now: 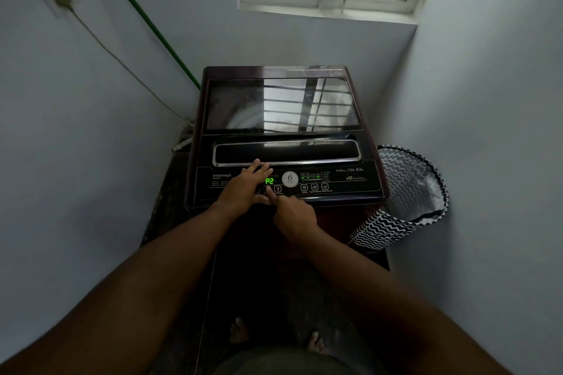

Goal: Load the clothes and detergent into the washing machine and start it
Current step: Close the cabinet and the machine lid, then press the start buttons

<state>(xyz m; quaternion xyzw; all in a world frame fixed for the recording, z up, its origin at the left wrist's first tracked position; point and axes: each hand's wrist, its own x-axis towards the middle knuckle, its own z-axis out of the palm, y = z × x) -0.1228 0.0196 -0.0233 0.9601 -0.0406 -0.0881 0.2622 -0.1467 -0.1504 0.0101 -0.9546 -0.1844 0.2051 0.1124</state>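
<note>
My right hand (294, 215) has its fingers curled, index out, pressing a button just under the display (269, 181) reading P2. Left hand (248, 184) lies flat on the washing machine (285, 137) panel — it may be covering buttons, so a stray press could change the program. Lid (281, 106) closed.

Washing machine (283, 137): dark top-loader, standing in the corner below the window.
Lid (280, 105): glass, lying closed and flat.
Display (269, 181): glowing green, showing "P2" on the front control panel.
</note>
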